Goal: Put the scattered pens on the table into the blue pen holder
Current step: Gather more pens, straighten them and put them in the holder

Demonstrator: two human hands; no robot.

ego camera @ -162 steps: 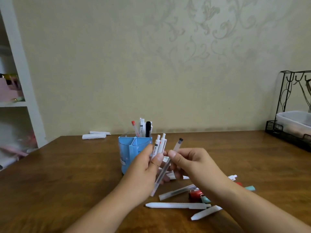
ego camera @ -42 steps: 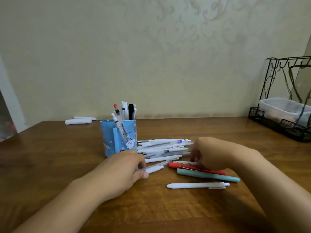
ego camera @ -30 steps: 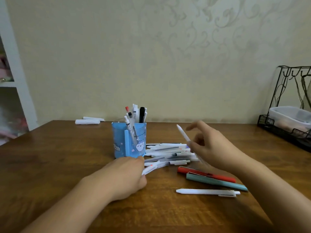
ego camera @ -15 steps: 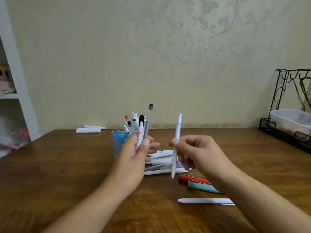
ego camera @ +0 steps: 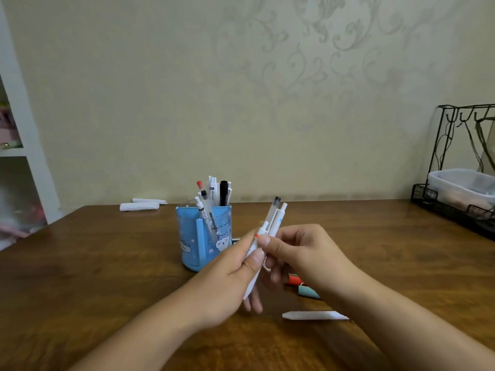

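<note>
The blue pen holder (ego camera: 197, 241) stands upright mid-table with several pens sticking out of its top. In front of it and to its right, my left hand (ego camera: 230, 279) and my right hand (ego camera: 300, 254) meet around a small bunch of white pens (ego camera: 272, 223), tips slanting up and right. Both hands pinch the bunch. On the table lie a white pen (ego camera: 314, 315), a teal pen (ego camera: 308, 291) and a red pen (ego camera: 292, 279), the last two partly hidden by my right forearm. Other loose pens behind my hands are hidden.
Two white rolled items (ego camera: 139, 205) lie at the table's far left edge by the wall. A black wire rack (ego camera: 439, 202) holding a clear plastic box (ego camera: 460, 184) stands at the far right. A white shelf unit (ego camera: 24, 145) stands left of the wooden table (ego camera: 93, 263).
My right hand has brought its white pen over to the pens in my left hand, so both hands now hold one bunch. The bunch sits lower and further right than before.
</note>
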